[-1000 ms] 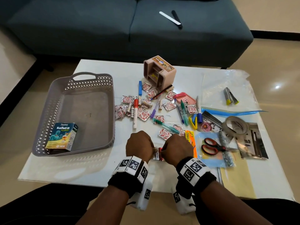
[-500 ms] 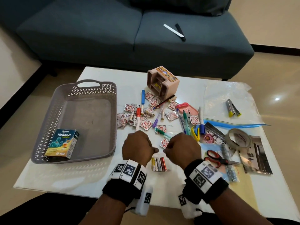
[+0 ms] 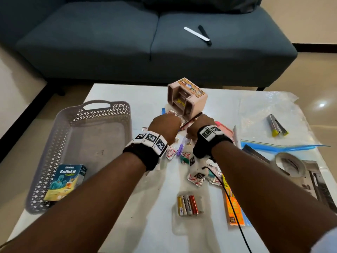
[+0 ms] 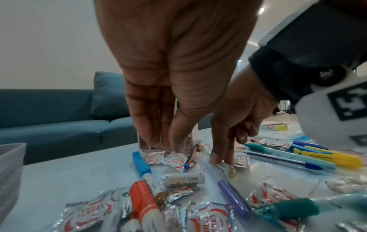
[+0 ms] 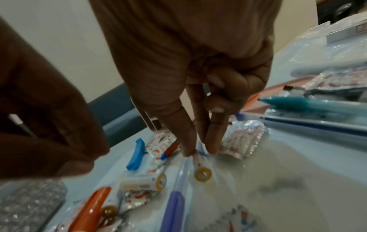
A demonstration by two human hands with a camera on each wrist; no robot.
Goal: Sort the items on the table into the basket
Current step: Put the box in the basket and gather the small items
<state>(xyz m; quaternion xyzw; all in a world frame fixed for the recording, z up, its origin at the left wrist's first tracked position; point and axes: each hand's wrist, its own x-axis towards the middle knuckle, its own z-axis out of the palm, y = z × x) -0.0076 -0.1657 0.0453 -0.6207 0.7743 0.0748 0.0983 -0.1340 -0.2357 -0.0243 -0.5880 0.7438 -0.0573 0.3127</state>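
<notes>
A grey basket (image 3: 54, 143) stands at the table's left with a Koflet-H box (image 3: 63, 181) inside. Both hands reach into the pile in front of the pink organizer (image 3: 186, 99). My right hand (image 5: 198, 150) pinches a white battery (image 5: 200, 164) lying on the table between thumb and index finger. My left hand (image 4: 164, 144) points its straight fingers down onto foil sachets (image 4: 174, 160) and holds nothing that I can see. A second loose battery (image 4: 184, 180) lies nearer to me. A row of several batteries (image 3: 188, 205) lies at the table's front.
Pens, an orange marker (image 4: 143, 197), a purple pen (image 4: 228, 188) and a blue-capped marker (image 4: 141, 163) lie among the sachets. A tape roll (image 3: 290, 167), a clear zip bag (image 3: 273, 114) and an orange pack (image 3: 233, 207) lie at the right. A blue sofa (image 3: 145, 42) is behind the table.
Both hands left the row of batteries at the table's front and moved forward to the pile by the pink organizer. The right hand now pinches a loose battery.
</notes>
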